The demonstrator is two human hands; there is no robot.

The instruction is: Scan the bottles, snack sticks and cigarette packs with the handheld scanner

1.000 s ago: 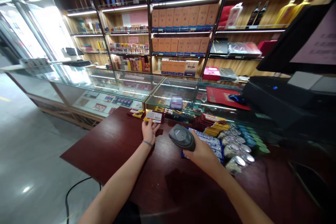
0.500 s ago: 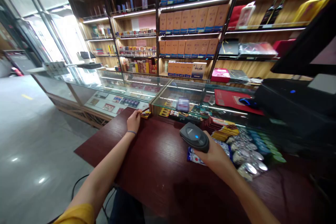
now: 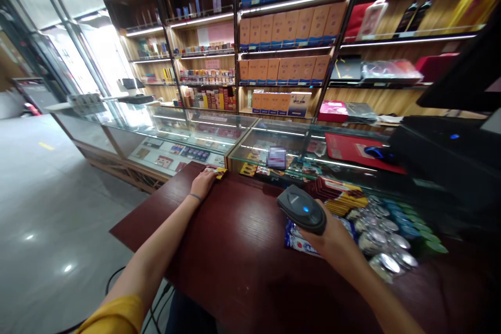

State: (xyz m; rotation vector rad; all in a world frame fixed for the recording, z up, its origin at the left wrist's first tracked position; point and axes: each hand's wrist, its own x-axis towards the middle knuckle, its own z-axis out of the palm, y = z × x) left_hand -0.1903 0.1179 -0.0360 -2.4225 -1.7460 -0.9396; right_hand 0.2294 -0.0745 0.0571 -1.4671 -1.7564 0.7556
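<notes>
My right hand [image 3: 329, 235] grips a black barcode scanner [image 3: 301, 209] with a blue light on its top, held above the dark red-brown tabletop [image 3: 242, 224]. Under and behind that hand lies a blue and white packet [image 3: 293, 240], partly covered. At the far edge of the tabletop, my left hand [image 3: 202, 182] has its fingers closed on a small yellow packet [image 3: 221, 173]; the fingertips are partly hidden. Yellow and brown packets [image 3: 344, 195] lie in a row beyond my right hand.
Round-lidded jars [image 3: 385, 263] and green-topped containers [image 3: 434, 244] stand at the right. A glass display counter [image 3: 188, 130] runs behind the tabletop. A mouse [image 3: 378, 153] rests on a red mat [image 3: 348, 151]. Boxes [image 3: 289, 26] fill the back shelves. Cables [image 3: 158, 305] hang below left.
My left hand has lowered, with its fingers now flatter over the yellow packet. The view has shifted slightly; the scanner stays in my right hand and appears a little farther right and lower.
</notes>
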